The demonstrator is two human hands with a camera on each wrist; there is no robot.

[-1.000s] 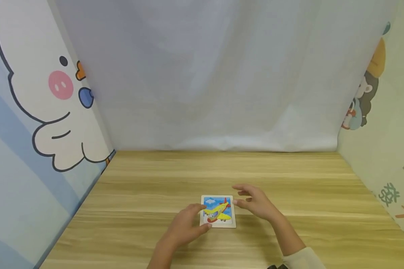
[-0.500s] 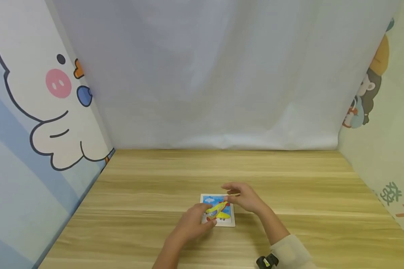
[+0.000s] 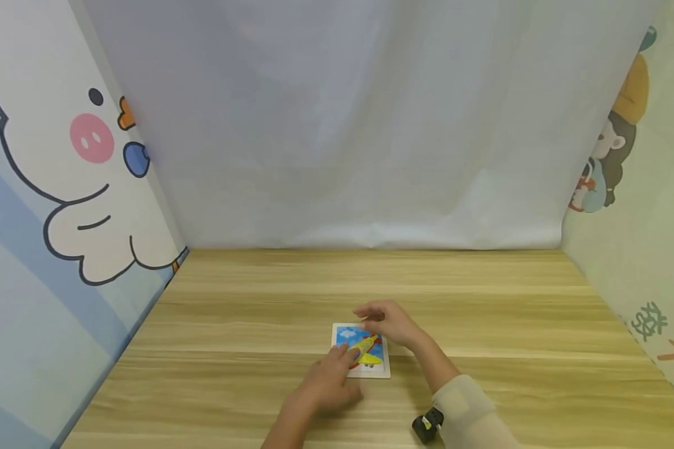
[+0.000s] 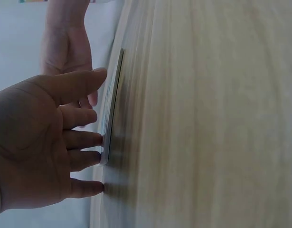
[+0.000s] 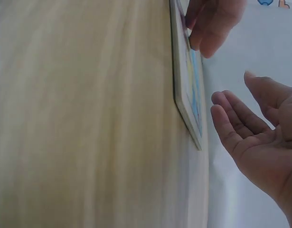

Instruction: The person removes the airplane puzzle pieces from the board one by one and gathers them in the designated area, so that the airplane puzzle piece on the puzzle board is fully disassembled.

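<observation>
A flat square picture puzzle board [image 3: 348, 334] with a yellow and red airplane on a blue sky lies on the table. My left hand [image 3: 328, 380] reaches over its lower left part. In the left wrist view that hand [image 4: 41, 137] has its fingers extended, some fingertips touching the board [image 4: 111, 107] and the thumb lifted off. Over the upper right corner hovers my right hand [image 3: 390, 322], slightly bent. The right wrist view has this hand [image 5: 264, 137] apart from the board [image 5: 183, 90], holding nothing. Part of the airplane is hidden behind the hands.
The wood-grain table [image 3: 230, 312] extends around the board. A pale grey curtain [image 3: 337, 125] hangs behind it. Cartoon-printed walls [image 3: 28, 299] stand at the left and right. A small black device [image 3: 427, 425] sits at my right wrist.
My right hand has moved left, from beside the board to above its upper right corner. The left hand has shifted slightly right over the board, and its thumb has come off the lower edge.
</observation>
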